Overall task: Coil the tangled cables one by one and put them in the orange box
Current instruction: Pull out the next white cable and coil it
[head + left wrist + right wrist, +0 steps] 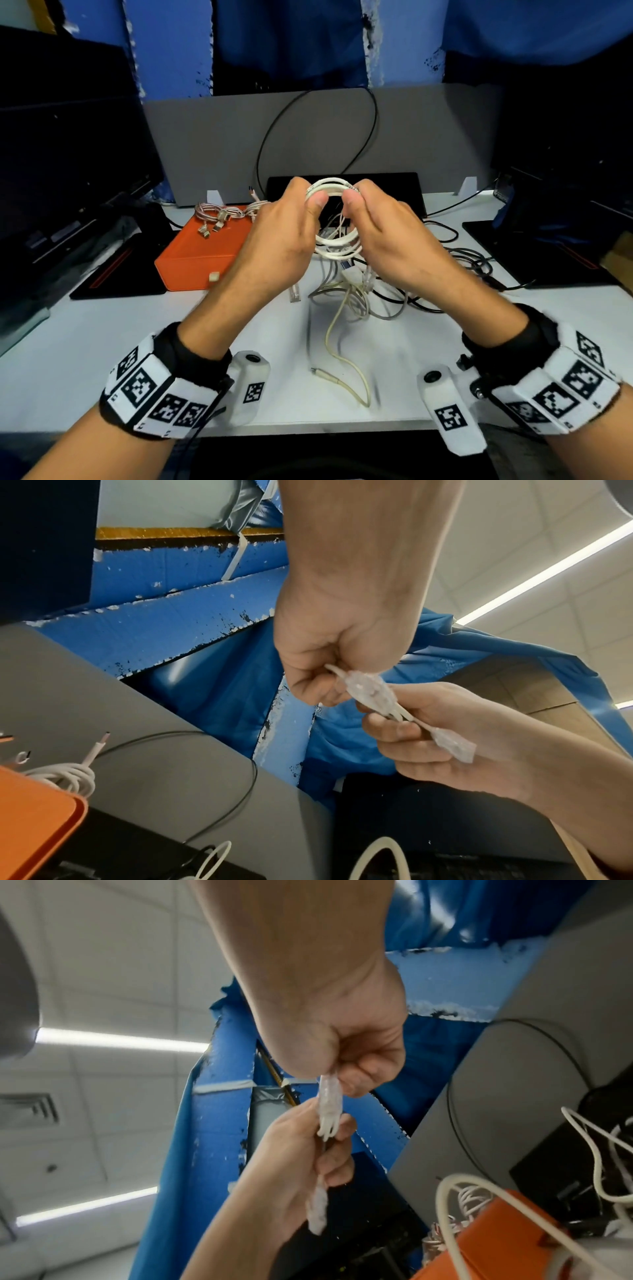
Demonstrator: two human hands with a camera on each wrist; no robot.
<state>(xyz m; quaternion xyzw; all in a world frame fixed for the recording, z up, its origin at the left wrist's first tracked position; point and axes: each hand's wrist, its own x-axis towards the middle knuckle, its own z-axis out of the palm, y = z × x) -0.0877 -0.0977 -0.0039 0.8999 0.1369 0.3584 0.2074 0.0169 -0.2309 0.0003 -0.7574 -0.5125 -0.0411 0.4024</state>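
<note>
Above the table, both hands hold a white cable (pixel 337 244) wound into a round coil. My left hand (pixel 313 195) pinches the top of the coil from the left, and my right hand (pixel 354 193) pinches it from the right. In the left wrist view a clear plug (pixel 369 693) of the cable sits between the left hand (pixel 329 693) and the right hand (pixel 387 723). The right wrist view shows the same plug (pixel 329 1096) in the right hand (pixel 342 1085). The orange box (pixel 202 246) stands to the left, with coiled cables (pixel 212 214) at its far end.
A tangle of grey, white and black cables (pixel 363 298) lies on the white table (pixel 102 342) under the hands, and one cream cable (pixel 346 363) trails toward me. Dark monitors (pixel 68 154) stand on both sides. A grey divider (pixel 222 144) closes the back.
</note>
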